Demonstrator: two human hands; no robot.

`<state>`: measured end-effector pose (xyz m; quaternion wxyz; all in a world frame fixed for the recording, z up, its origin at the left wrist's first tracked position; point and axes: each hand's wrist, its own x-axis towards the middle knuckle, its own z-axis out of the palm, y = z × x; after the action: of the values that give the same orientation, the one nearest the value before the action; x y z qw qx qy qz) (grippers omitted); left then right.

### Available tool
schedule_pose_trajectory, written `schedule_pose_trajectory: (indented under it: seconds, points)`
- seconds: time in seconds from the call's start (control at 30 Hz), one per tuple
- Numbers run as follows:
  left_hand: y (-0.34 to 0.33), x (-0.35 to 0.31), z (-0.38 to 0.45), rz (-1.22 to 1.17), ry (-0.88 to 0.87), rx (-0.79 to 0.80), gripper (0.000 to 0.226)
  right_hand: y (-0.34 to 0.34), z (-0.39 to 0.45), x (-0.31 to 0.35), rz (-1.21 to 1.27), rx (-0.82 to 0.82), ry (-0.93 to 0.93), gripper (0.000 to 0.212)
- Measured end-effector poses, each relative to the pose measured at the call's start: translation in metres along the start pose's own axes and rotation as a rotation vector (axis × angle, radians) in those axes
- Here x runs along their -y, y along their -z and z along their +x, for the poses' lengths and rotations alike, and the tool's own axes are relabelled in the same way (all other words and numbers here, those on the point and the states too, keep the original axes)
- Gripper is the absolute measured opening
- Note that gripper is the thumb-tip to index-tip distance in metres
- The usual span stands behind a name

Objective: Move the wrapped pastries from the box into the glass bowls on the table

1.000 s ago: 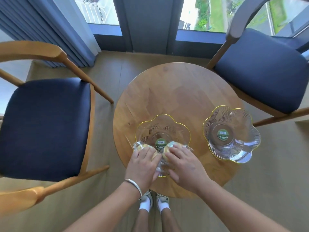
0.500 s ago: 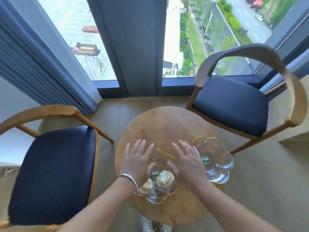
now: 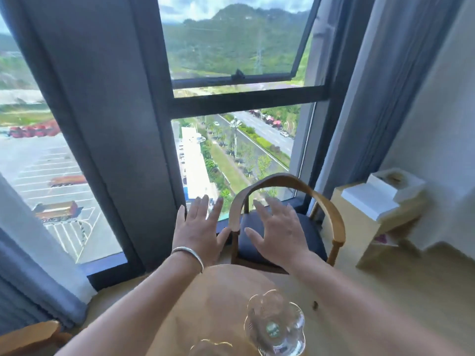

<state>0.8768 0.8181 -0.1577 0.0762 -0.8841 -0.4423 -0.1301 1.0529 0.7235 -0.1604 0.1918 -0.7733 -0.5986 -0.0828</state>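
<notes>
With both the left hand [image 3: 199, 233] and right hand [image 3: 279, 233] raised, fingers spread and empty, no pastry shows, so fetching more from the box at far right [image 3: 383, 195] for the near glass bowl [image 3: 276, 322] seems next.

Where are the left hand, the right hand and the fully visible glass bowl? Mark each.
left hand [image 3: 198, 233]: head view, on the back of the hand.
right hand [image 3: 279, 233]: head view, on the back of the hand.
glass bowl [image 3: 276, 308]: head view, on its clear inner wall.
</notes>
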Motion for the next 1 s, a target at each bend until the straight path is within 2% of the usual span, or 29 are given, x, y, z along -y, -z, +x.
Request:
schedule_pose_trajectory:
  seconds: [0.23, 0.43, 0.8, 1.0]
  points:
    - [0.032, -0.064, 0.027, -0.08, -0.25, -0.017, 0.07, 0.062, -0.033, -0.027, -0.145, -0.115, -0.231, 0.071]
    - [0.03, -0.142, 0.016, -0.201, -0.524, -0.043, 0.069, 0.102, -0.11, -0.069, -0.249, -0.134, -0.492, 0.071]
    - [0.067, -0.339, -0.074, -0.445, -1.021, -0.057, 0.071, 0.202, -0.314, -0.122, -0.455, -0.159, -1.048, 0.074]
    - [0.086, -0.427, -0.133, -0.492, -1.192, -0.045, 0.074, 0.246, -0.406, -0.138, -0.525, -0.204, -1.235, 0.074]
